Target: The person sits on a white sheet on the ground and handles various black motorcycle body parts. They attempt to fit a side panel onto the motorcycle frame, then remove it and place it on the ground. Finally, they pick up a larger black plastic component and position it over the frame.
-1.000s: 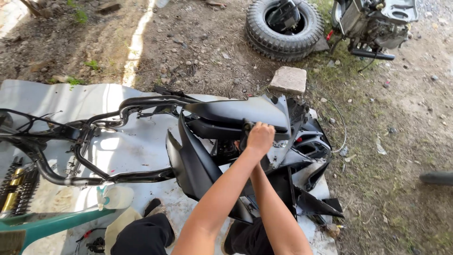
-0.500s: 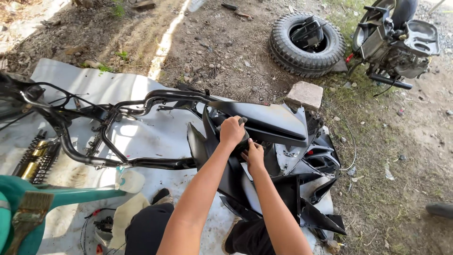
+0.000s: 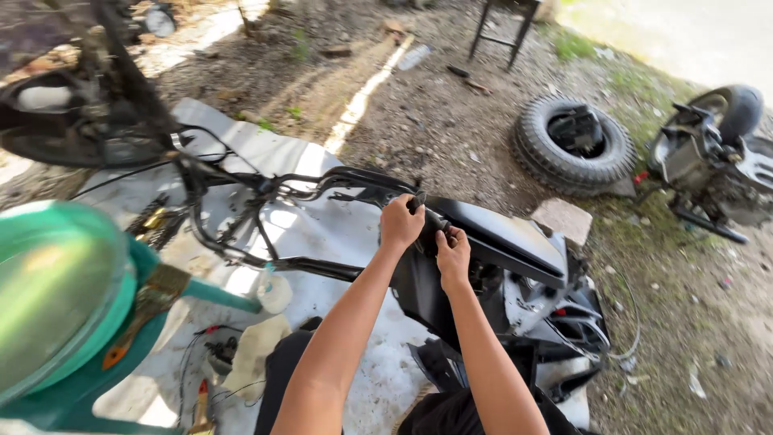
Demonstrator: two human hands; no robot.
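Black body panel (image 3: 499,234): my left hand (image 3: 400,224) and right hand (image 3: 452,256), fingers clamped on its twelve-o'clock edge; fitting it onto the frame (image 3: 322,185) needs firm pressure.

One camera on my head, looking down and forward over my arms.

It faces out from my body across the white ground sheet (image 3: 338,242) toward the dirt beyond, tilted so the horizon runs off level. My left hand (image 3: 400,223) and right hand (image 3: 452,258) sit near the middle, close to the lens, at the black scooter panel (image 3: 499,234). The green body shell (image 3: 56,306) crowds the near left corner, blurred by nearness. The loose tyre (image 3: 573,145) lies well away, upper right. No second view overlaps this one.
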